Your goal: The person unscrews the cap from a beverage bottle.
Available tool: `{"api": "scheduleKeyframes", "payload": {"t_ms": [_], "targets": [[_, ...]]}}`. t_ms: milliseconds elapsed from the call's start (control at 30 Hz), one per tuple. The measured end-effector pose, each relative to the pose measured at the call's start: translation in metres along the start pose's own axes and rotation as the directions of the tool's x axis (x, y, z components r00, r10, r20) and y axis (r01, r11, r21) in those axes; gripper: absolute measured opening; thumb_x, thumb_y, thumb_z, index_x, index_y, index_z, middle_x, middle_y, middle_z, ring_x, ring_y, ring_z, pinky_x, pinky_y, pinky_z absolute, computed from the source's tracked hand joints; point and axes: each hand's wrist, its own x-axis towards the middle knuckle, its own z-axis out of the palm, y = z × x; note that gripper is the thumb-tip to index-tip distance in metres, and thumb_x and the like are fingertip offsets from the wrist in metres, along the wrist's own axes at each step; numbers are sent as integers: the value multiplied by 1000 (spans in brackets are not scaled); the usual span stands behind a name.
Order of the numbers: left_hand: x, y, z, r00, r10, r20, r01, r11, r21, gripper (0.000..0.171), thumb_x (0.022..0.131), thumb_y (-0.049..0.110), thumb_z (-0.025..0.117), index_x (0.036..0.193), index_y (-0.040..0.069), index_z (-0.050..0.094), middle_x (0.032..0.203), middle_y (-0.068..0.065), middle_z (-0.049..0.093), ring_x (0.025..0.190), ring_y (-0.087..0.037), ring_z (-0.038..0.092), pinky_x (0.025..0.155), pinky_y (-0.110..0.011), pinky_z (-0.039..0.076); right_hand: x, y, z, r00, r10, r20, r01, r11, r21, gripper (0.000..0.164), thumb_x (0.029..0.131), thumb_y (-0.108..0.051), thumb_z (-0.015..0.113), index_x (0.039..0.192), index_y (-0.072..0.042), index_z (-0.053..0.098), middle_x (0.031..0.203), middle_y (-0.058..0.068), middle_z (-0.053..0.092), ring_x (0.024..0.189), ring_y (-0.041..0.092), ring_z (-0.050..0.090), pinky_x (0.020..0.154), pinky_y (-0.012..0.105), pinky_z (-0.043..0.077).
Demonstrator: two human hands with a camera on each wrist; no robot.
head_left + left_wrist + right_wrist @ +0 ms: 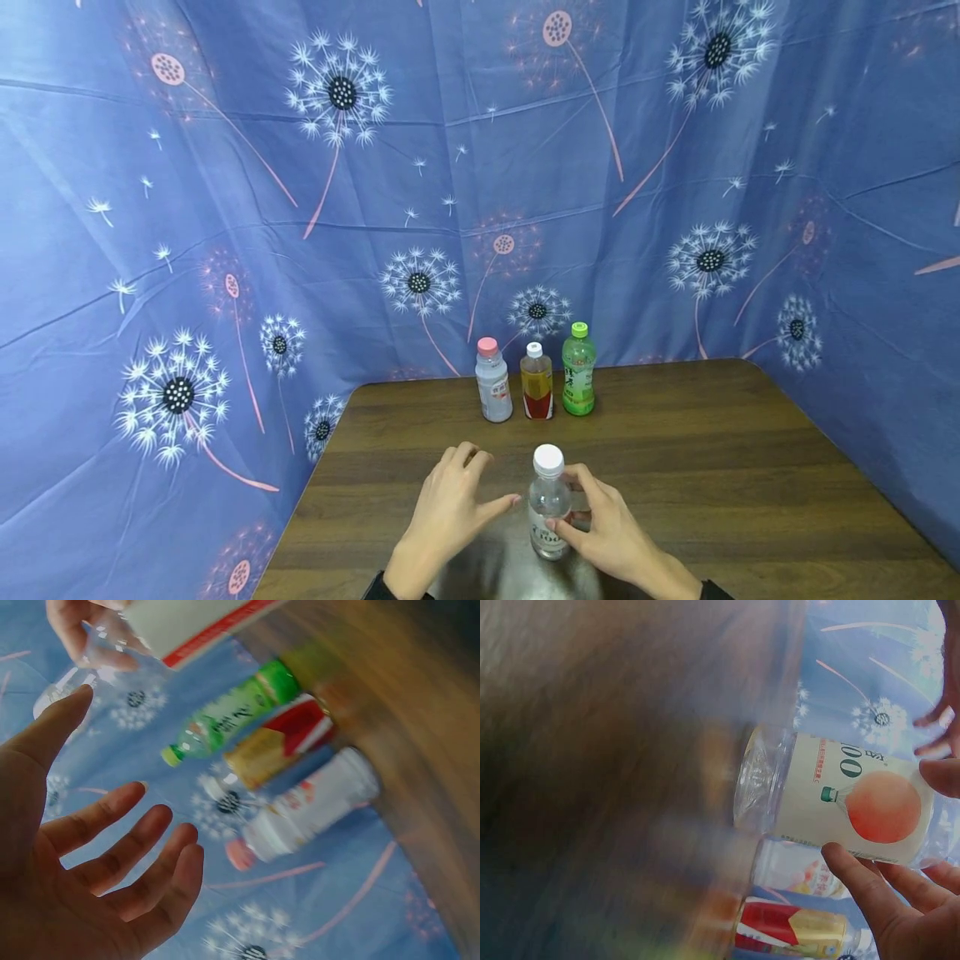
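Observation:
A clear plastic bottle (pixel 548 500) with a white cap stands at the front of the table. Its pale label (pixel 855 799) carries a peach-coloured picture in the right wrist view. My right hand (pixel 615 533) holds this bottle from its right side, thumb across the front and fingers along the side and behind. To the left of the bottle, my left hand (pixel 447 508) is apart from it, thumb pointing toward it and fingers loosely bent around nothing. In the left wrist view the left palm (pixel 82 892) shows bare.
Behind the hands, a white bottle with a pink cap (pixel 494 383), a yellow-and-red labelled bottle (pixel 537 383) and a green bottle (pixel 578 373) stand in a row on the wooden table (pixel 675 450). A blue dandelion-print cloth (pixel 480 183) hangs around the back and sides.

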Motion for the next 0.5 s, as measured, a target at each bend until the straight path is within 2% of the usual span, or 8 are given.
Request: {"api": "scheduleKeyframes", "payload": {"t_ms": [233,500], "targets": [[-22,-20,5,997,-68,31,67,996,53,50,77,62,80,106,22,71,107,6,65,94,-15,61,70,-34,55,4,2,-16,998,20,-58,-25,996,-89,66,81,-26,86,136,-29,49,124,2,64,111,25,66,73,22,59],[-36,-31,11,993,-109,35,109,994,12,52,78,53,83,115,18,71,110,2,67,96,-18,63,74,-39,55,24,4,-52,983,-22,-184,-15,980,-200,69,84,-27,85,140,-20,46,123,12,64,110,30,67,73,26,61]]}}
